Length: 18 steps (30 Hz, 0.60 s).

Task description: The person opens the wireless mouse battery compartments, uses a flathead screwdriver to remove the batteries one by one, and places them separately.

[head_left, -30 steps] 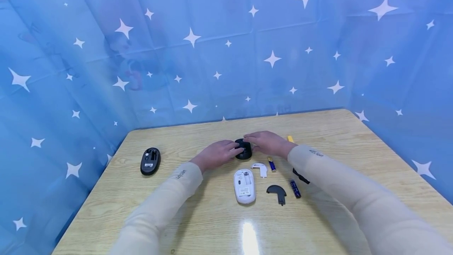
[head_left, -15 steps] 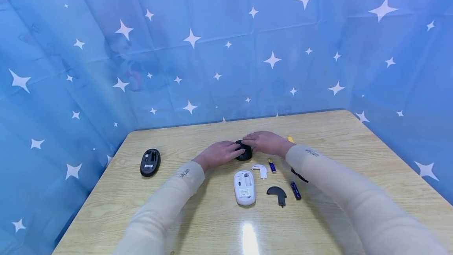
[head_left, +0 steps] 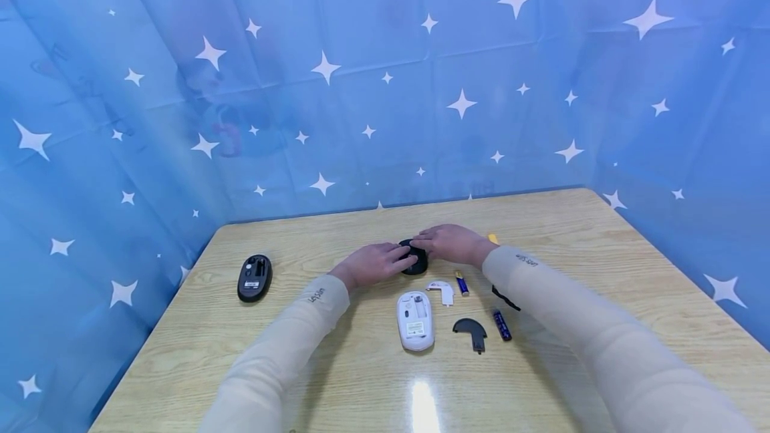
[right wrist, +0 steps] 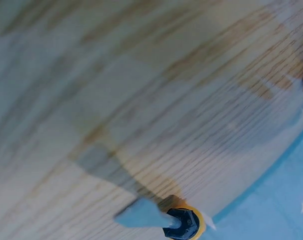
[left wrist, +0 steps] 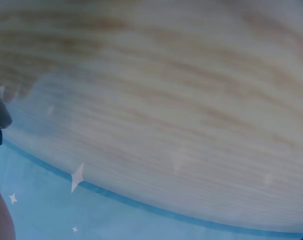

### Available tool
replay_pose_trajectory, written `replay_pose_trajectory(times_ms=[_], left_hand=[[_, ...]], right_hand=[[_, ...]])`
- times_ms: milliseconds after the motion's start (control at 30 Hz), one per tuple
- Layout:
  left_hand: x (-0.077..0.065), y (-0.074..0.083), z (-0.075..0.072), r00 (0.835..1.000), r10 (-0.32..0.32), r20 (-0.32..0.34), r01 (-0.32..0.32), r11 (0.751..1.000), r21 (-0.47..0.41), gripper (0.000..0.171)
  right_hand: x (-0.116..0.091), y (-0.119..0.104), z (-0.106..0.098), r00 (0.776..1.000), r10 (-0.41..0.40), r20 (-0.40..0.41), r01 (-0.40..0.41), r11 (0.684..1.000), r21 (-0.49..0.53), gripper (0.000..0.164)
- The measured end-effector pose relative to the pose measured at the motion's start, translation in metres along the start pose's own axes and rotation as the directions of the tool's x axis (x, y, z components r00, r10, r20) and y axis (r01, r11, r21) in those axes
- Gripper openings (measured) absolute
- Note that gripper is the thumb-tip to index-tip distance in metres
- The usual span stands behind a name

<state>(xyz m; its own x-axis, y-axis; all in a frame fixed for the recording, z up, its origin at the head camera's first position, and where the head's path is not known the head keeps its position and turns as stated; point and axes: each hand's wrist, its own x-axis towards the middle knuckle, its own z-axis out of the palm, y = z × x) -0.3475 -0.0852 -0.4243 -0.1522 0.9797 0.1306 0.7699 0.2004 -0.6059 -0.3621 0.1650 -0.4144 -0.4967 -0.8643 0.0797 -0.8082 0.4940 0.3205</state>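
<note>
Between both hands, toward the back of the table, is a small black rounded object that looks like a computer mouse (head_left: 415,264). My left hand (head_left: 371,264) holds it from the left, its fingers over the near side. From the right, the fingers of my right hand (head_left: 452,244) bend over its top. Much of the object is covered by the fingers. Just in front lies a white mouse (head_left: 415,321), underside up, its battery bay uncovered. A white battery cover (head_left: 443,291) and a blue-and-yellow battery (head_left: 461,283) lie beside it. Both wrist views show mostly tabletop.
A black mouse (head_left: 254,278) lies underside up at the left. Nearer on the right are a black battery cover (head_left: 471,333) and a dark blue battery (head_left: 502,325). A thin black piece (head_left: 504,297) and a yellow item (head_left: 492,238) are partly behind the right sleeve.
Both hands stay at the black mouse. The right fingertips have shifted slightly left over it. The objects on the table keep their places while the head view tilts a little.
</note>
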Motion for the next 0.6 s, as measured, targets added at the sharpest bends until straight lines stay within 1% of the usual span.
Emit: replay_pose_trajectory(times_ms=[100, 300, 400, 600], left_hand=[[-0.0003, 0.0011, 0.0003, 1.0, -0.012, 0.023, 0.012, 1.0, -0.01, 0.043], [-0.0004, 0.0024, -0.0001, 0.998, -0.032, 0.05, 0.034, 0.999, -0.037, 0.044], [-0.0007, 0.0026, -0.0014, 0.997, -0.04, 0.06, 0.042, 0.998, -0.041, 0.045], [-0.0017, 0.0028, -0.0016, 0.999, -0.028, 0.043, 0.03, 0.998, -0.047, 0.044]], right_hand=[[-0.0002, -0.0013, -0.0004, 1.0, 0.01, 0.006, -0.01, 1.0, 0.014, 0.05], [-0.0019, -0.0026, -0.0025, 0.999, 0.039, 0.025, -0.04, 0.998, 0.039, 0.05], [-0.0025, -0.0033, -0.0037, 0.999, 0.04, 0.023, -0.041, 0.998, 0.044, 0.05], [-0.0033, -0.0037, -0.0029, 1.0, 0.014, 0.01, -0.014, 1.0, 0.002, 0.05]])
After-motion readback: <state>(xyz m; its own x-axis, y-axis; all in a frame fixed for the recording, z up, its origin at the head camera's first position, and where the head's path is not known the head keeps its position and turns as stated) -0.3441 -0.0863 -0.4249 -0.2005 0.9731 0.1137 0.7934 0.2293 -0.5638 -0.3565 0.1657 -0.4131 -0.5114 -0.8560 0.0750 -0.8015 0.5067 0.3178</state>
